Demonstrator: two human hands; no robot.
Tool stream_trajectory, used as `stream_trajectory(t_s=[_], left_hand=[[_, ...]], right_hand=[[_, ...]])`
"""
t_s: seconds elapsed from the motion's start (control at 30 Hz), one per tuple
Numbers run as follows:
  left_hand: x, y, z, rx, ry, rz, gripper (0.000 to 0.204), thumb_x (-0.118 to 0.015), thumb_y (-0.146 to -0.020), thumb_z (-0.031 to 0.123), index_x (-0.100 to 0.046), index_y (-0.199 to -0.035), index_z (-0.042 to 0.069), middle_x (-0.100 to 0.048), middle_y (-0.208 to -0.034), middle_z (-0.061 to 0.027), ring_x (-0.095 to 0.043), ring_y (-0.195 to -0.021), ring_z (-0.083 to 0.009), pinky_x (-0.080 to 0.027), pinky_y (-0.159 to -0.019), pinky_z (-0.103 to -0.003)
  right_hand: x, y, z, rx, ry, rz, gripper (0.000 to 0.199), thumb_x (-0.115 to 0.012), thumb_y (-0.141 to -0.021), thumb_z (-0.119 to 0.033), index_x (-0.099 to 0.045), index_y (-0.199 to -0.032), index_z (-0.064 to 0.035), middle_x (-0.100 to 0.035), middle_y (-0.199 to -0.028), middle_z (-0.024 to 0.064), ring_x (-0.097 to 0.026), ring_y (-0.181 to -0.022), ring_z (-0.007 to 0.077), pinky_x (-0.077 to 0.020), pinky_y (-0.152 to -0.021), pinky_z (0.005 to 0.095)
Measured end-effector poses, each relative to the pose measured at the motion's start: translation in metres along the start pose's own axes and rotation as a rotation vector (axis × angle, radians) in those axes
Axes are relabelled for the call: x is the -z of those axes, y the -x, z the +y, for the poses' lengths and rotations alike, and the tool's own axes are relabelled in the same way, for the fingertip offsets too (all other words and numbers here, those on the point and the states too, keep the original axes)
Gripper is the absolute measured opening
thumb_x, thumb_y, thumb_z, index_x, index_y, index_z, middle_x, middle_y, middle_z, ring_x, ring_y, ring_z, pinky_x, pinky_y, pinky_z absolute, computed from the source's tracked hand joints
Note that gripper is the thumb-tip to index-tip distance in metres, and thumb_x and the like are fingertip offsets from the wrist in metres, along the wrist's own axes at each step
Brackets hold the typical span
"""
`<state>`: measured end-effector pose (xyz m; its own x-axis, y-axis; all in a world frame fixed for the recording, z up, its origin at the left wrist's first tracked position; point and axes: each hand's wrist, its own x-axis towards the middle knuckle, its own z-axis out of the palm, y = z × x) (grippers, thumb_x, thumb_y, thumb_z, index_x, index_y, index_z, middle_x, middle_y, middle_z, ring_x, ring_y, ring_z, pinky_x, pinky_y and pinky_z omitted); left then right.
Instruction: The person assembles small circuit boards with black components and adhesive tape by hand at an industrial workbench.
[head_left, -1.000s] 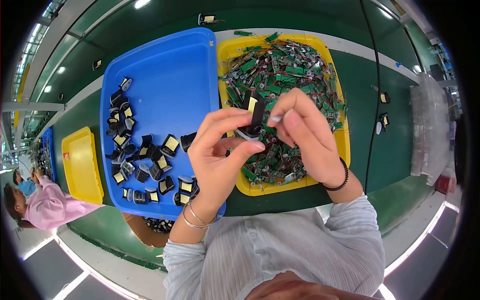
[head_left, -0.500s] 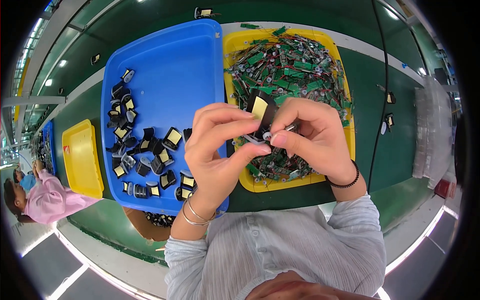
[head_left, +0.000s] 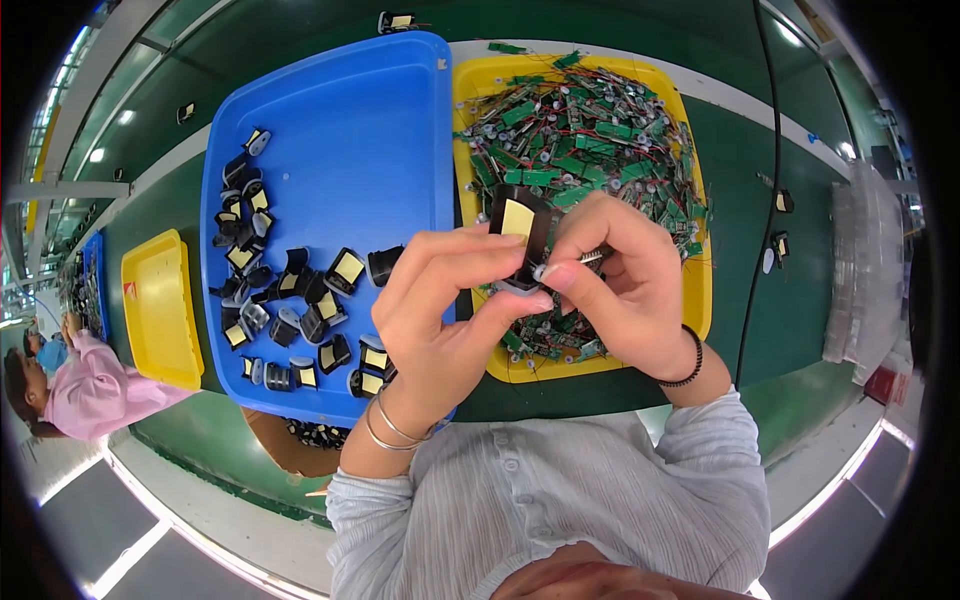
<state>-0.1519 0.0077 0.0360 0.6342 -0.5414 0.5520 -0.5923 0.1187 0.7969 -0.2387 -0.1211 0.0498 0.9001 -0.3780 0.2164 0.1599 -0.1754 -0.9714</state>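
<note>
My left hand [head_left: 440, 295] is closed round a black plastic housing [head_left: 522, 220] with a pale yellow pad on its face and a clear greyish end. My right hand [head_left: 625, 285] pinches a small circuit board with a round whitish part [head_left: 540, 271] at the housing's lower opening. Most of that board is hidden by my fingers. Both hands are above the front of a yellow tray [head_left: 703, 300] heaped with green circuit boards [head_left: 590, 140] with thin wires. On the left, a blue tray [head_left: 340, 130] holds several similar black housings [head_left: 345, 272].
An empty-looking yellow tray [head_left: 160, 300] stands farther left, near a person in pink [head_left: 110, 385]. Below the blue tray is a cardboard box [head_left: 275, 440] of small dark parts. A black cable [head_left: 775, 130] crosses the green bench at right, beside stacked clear plastic trays [head_left: 855, 270].
The black housing has turned slightly more upright in my left hand. My right fingers have shifted a little down and right, still against its lower end.
</note>
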Motion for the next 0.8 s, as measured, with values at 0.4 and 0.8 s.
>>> stream_trajectory(t_s=[0.4,0.8], left_hand=[[0.004,0.002,-0.001,-0.07,0.012,0.012,0.028,-0.075,-0.057,0.007,-0.063,-0.081,0.001,-0.062,-0.083,-0.0106,-0.061,-0.08,-0.0238,-0.05,-0.077,-0.036],[0.003,-0.001,0.002,-0.085,0.045,0.001,0.027,-0.075,-0.057,0.009,-0.063,-0.08,0.001,-0.062,-0.082,-0.0097,-0.061,-0.078,-0.0226,-0.05,-0.078,-0.036]], right_hand=[[-0.001,-0.001,0.004,0.174,-0.025,0.016,0.007,-0.064,-0.07,-0.002,-0.057,-0.072,-0.0016,-0.054,-0.068,0.0059,-0.051,-0.06,0.0131,-0.0384,-0.051,0.0224],[0.003,0.001,-0.005,-0.058,-0.193,-0.061,0.008,-0.063,-0.073,-0.003,-0.056,-0.072,-0.0008,-0.053,-0.068,0.0037,-0.049,-0.059,0.0093,-0.036,-0.048,0.02]])
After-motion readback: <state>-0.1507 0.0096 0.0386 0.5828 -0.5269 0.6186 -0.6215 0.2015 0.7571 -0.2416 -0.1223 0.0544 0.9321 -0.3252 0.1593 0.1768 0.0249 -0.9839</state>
